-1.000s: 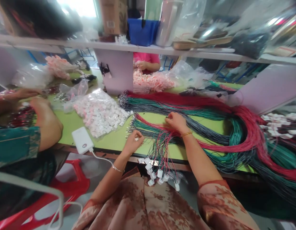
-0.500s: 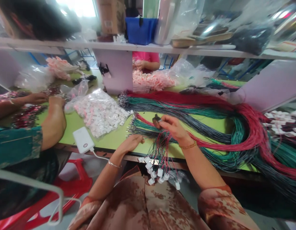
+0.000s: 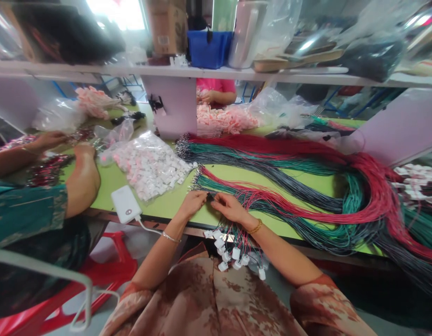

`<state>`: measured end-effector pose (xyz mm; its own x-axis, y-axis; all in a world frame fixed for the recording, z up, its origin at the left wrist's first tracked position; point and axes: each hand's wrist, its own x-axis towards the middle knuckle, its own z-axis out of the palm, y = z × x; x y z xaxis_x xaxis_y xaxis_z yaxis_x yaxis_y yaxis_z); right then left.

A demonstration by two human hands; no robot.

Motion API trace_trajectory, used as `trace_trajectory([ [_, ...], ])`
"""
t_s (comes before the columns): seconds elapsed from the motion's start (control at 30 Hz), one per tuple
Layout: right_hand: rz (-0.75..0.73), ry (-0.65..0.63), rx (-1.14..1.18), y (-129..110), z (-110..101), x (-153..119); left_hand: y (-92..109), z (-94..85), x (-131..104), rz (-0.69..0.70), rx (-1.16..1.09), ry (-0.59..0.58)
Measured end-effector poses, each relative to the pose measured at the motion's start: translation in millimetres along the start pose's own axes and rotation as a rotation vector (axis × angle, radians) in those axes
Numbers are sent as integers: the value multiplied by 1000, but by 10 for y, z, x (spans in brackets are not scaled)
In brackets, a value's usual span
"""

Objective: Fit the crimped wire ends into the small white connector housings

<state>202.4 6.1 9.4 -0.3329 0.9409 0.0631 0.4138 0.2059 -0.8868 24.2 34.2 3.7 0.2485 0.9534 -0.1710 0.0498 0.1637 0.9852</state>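
Observation:
My left hand (image 3: 195, 204) and my right hand (image 3: 229, 207) meet fingertip to fingertip just above the table's near edge. Between them is a small black piece (image 3: 210, 197), probably a connector, pinched by my right fingers. My left fingers are pressed together beside it; what they hold is too small to make out. Right by both hands lies a bundle of red wires (image 3: 233, 183), green wires (image 3: 216, 183) and dark wires with metal-tipped ends. Below my right hand, several wires hang over the edge, ending in white connectors (image 3: 236, 253).
A clear bag of white connectors (image 3: 149, 165) lies left of the wires, with a white power bank (image 3: 126, 205) and its cable nearer. A co-worker's arm (image 3: 83, 179) is at the left. A shelf (image 3: 216, 73) with a blue bin (image 3: 209, 49) crosses above the table.
My right hand has come down and left, bringing the black piece to my left fingertips. My left hand has stayed nearly in place. The whole view has shifted slightly.

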Motion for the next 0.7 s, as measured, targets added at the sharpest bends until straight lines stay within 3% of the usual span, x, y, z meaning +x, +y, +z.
trace_trajectory([
  [0.2, -14, 41, -47, 26, 66, -14, 35, 48, -24, 268, 273, 98],
  [0.4, -100, 116, -297, -162, 49, -117, 59, 86, -47, 330, 351, 210],
  [0.47, -135, 197, -310, -240, -20, -134, 59, 98, -76, 384, 353, 224],
  [0.57, -127, 346, -312, -279, -163, -37, 60, 139, -134, 592, 513, 259],
  [0.63, -74, 271, -302, -242, -243, 107, 60, 177, -169, 772, 672, 259],
  [0.7, 0, 64, -224, -176, -278, 266, 54, 212, -191, 922, 826, 237],
])
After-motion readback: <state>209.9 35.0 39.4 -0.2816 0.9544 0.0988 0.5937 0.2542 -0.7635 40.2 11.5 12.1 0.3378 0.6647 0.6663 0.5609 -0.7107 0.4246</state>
